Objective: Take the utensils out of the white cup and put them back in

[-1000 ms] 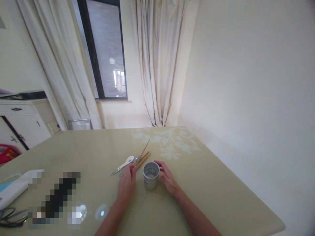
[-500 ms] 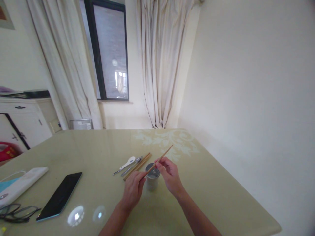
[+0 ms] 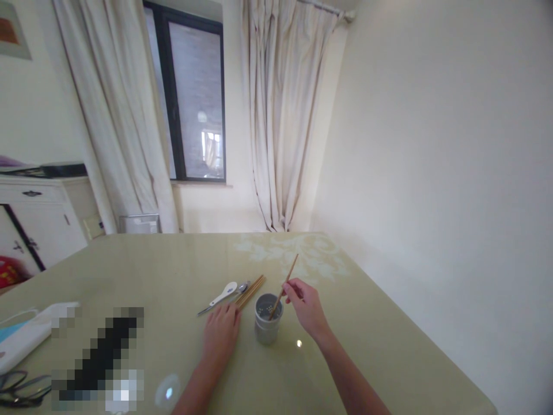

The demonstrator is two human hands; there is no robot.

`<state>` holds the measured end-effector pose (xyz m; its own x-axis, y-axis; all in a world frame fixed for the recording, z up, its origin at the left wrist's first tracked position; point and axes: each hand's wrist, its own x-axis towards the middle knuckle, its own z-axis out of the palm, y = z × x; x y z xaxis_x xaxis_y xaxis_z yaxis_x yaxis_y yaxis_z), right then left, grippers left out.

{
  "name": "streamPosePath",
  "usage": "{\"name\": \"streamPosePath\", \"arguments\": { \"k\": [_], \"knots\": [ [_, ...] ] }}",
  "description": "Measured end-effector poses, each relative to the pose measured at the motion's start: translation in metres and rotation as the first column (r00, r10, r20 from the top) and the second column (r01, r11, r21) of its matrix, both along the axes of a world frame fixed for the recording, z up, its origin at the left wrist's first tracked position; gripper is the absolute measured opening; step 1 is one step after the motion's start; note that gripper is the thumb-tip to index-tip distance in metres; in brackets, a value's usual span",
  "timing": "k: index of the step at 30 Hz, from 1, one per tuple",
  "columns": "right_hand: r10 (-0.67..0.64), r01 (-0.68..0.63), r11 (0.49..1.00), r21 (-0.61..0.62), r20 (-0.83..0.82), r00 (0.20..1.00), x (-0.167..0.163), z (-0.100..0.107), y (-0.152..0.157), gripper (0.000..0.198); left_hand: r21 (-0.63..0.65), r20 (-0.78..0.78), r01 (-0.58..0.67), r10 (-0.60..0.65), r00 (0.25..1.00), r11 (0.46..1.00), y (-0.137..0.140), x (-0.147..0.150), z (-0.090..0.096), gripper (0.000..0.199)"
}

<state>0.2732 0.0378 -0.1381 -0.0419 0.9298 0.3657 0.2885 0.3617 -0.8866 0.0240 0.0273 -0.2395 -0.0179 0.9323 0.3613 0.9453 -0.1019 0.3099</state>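
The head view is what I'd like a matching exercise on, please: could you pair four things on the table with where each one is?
Things
1. chopstick
2. white spoon
3. left hand
4. eyeglasses

Places
A. near the table's near left corner
B. flat on the table beside the loose chopsticks
C. pinched by the right hand, lower end in the metal holder
D. lying left of the loose chopsticks

Pairs: 1-C, 2-D, 3-B, 4-A

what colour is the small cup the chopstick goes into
Grey, the small cylindrical perforated cup; head view.
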Motion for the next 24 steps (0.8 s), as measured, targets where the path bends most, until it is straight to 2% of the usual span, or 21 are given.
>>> {"name": "streamPosePath", "arguments": {
  "k": [4,10,17,19,21,24],
  "knots": [
    [-0.026,0.025,1.0,0.008,0.042,0.999,-0.006,-0.012,0.005,0.039,-0.038,0.024,-0.014,0.015,1.0,0.999,-0.001,0.0,-0.001,0.024],
    [-0.054,0.047,0.997,0.061,0.104,0.993,-0.007,-0.016,0.006,0.034,-0.047,0.041,0.01,-0.008,0.999,0.999,0.001,-0.002,-0.002,0.024],
    [-0.079,0.065,0.994,0.086,0.159,0.984,-0.007,-0.025,-0.003,0.042,-0.062,-0.03,0.053,-0.055,0.998,0.997,0.002,0.0,-0.007,0.032],
    [-0.107,0.093,0.99,0.106,0.136,0.985,-0.007,-0.028,-0.005,0.044,0.019,-0.037,0.05,-0.049,0.998,0.999,0.002,0.002,-0.008,0.034],
    [-0.14,0.124,0.982,0.139,0.107,0.984,-0.009,-0.029,-0.008,0.044,0.16,-0.003,0.031,-0.031,1.0,0.987,0.002,0.005,-0.007,0.037],
    [-0.169,0.149,0.968,0.203,0.084,0.982,-0.011,-0.025,-0.015,0.044,0.333,0.179,-0.05,-0.012,0.984,0.942,0.002,0.009,0.0,0.04]
  ]
}}
